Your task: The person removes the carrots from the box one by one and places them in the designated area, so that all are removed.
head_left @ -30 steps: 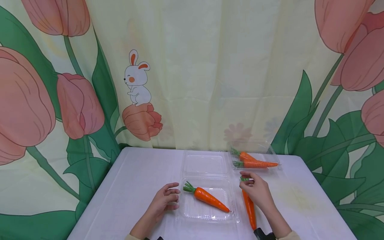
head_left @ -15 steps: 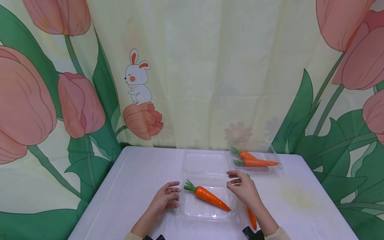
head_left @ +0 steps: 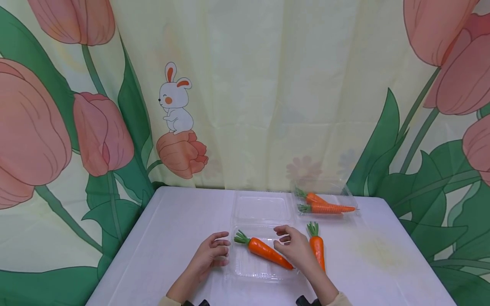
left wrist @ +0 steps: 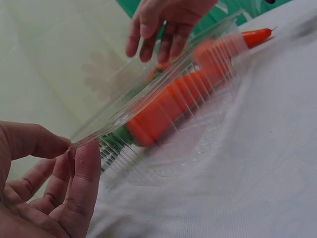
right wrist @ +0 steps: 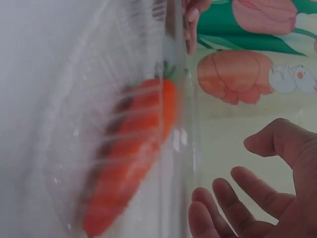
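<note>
A clear plastic clamshell box [head_left: 246, 272] stands with its lid [head_left: 262, 209] folded back on the table. Inside it, an orange carrot [head_left: 268, 252] with green stem stubs lies slantwise. My left hand [head_left: 208, 254] is at the box's left side; in the left wrist view its thumb and forefinger [left wrist: 85, 171] pinch the rim. Over the right part of the box hovers my right hand [head_left: 296, 247], holding nothing, its fingers [right wrist: 230, 198] loosely bent and apart. Just right of the box, another carrot [head_left: 317, 248] lies on the table, partly hidden by my right forearm.
Farther back on the right, a second clear box [head_left: 348, 196] holds carrots [head_left: 329, 208]. The table [head_left: 153, 238] has a white cover. Behind it hangs a curtain [head_left: 245, 106] printed with tulips and a rabbit.
My right hand has moved left, from above the loose carrot to over the box, so that carrot's green top shows again. The left hand keeps its place at the box.
</note>
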Tool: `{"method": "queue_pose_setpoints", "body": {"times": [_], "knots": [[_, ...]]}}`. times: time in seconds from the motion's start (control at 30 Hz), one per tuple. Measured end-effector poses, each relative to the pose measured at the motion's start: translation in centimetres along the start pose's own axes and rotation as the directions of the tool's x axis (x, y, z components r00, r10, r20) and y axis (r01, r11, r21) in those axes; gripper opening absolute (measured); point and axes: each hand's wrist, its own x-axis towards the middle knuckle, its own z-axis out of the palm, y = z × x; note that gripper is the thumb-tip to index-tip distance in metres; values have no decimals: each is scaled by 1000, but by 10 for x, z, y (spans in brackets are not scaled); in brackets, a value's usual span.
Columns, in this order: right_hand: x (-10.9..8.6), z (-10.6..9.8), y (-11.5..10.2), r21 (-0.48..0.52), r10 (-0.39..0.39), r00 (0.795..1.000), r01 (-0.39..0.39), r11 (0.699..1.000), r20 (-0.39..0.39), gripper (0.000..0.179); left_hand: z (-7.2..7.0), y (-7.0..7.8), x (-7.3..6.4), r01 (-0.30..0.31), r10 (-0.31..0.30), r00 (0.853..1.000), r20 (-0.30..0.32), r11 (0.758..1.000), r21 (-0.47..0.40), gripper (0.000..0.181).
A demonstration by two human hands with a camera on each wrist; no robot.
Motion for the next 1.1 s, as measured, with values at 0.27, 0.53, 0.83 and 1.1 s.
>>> {"method": "queue_pose_setpoints", "body": {"times": [0.27, 0.53, 0.83, 1.1], "knots": [[1, 16, 0, -1, 7, 998, -7, 1000, 61, 40, 0, 0, 0, 4, -4, 1000, -3, 1000, 0, 63], [1, 27, 2, -8, -34, 996, 35, 999, 83, 41, 0, 0, 0, -6, 6, 1000, 0, 1000, -4, 62], [2, 33, 6, -65, -43, 994, 50, 997, 103, 41, -1, -1, 1, -8, 8, 1000, 3, 1000, -7, 62], [3, 42, 7, -118, 10, 993, 4, 993, 121, 43, -1, -2, 2, -6, 6, 1000, 1, 1000, 6, 62]]}}
